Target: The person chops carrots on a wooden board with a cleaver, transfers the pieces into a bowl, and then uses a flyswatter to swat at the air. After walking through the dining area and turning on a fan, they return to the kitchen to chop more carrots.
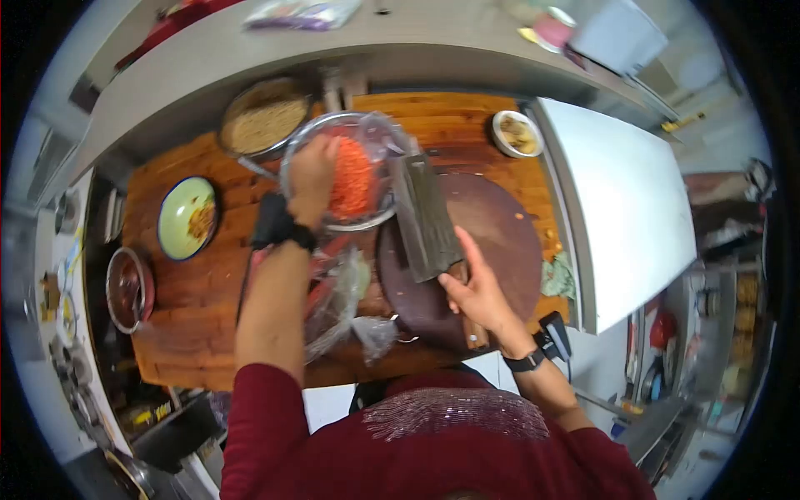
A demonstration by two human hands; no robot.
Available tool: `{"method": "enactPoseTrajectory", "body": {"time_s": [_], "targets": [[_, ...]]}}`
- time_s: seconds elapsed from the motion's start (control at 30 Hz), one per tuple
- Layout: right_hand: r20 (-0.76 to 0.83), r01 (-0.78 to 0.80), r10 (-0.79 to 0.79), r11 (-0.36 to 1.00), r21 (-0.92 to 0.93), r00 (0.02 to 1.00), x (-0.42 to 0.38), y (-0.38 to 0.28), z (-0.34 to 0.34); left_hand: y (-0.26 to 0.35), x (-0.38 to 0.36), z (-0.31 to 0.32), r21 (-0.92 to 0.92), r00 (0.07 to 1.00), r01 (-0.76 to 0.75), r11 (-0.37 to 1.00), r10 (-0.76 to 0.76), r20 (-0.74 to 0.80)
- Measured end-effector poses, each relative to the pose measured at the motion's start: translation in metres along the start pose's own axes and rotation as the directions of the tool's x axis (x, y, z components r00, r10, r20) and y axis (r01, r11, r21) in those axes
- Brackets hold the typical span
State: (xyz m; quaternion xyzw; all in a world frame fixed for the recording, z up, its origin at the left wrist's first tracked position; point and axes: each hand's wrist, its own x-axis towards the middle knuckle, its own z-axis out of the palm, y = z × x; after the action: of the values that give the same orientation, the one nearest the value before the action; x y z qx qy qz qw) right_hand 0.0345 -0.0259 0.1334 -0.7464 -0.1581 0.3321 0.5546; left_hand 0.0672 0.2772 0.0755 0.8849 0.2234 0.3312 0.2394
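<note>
My right hand (479, 292) grips the wooden handle of a cleaver (425, 218), whose broad dark blade reaches over the edge of a metal bowl (293, 148). Beneath the blade is a round, dark cutting board (500, 242) with a few orange bits on it. Finely chopped carrot (353, 179) fills part of the bowl, and clear plastic lies at its rim. My left hand (313, 173) is inside the bowl's left side, against the carrot. Its fingers are blurred and partly hidden.
Behind the bowl stands a pan of tan crumbs (267, 125). On the left are a green enamel bowl (177, 223) and a reddish bowl (125, 287). Plastic bags (337, 304) lie by the board. A small white bowl (517, 133) sits near a white panel (621, 208) on the right.
</note>
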Motion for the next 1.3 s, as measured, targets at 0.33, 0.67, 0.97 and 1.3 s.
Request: {"method": "enactPoseTrajectory", "body": {"time_s": [0.33,0.67,0.97,1.3], "targets": [[-0.31,0.095,0.024,0.928,0.361,0.95,0.034,0.021,-0.131,0.037,-0.031,-0.003,0.261,0.965,-0.225,0.939,0.178,0.193],[0.006,-0.136,0.152,0.861,0.491,0.988,-0.051,0.081,-0.155,0.004,-0.069,-0.05,-0.355,0.924,0.321,0.878,-0.372,-0.085],[0.13,-0.176,0.133,0.893,0.415,0.983,-0.052,0.132,-0.145,0.034,-0.172,-0.142,-0.236,0.821,0.542,0.807,-0.448,0.354],[0.127,-0.195,0.158,0.901,0.387,0.979,-0.028,0.158,-0.146,0.068,-0.188,-0.129,-0.739,0.844,0.519,0.429,-0.397,0.361]]}}
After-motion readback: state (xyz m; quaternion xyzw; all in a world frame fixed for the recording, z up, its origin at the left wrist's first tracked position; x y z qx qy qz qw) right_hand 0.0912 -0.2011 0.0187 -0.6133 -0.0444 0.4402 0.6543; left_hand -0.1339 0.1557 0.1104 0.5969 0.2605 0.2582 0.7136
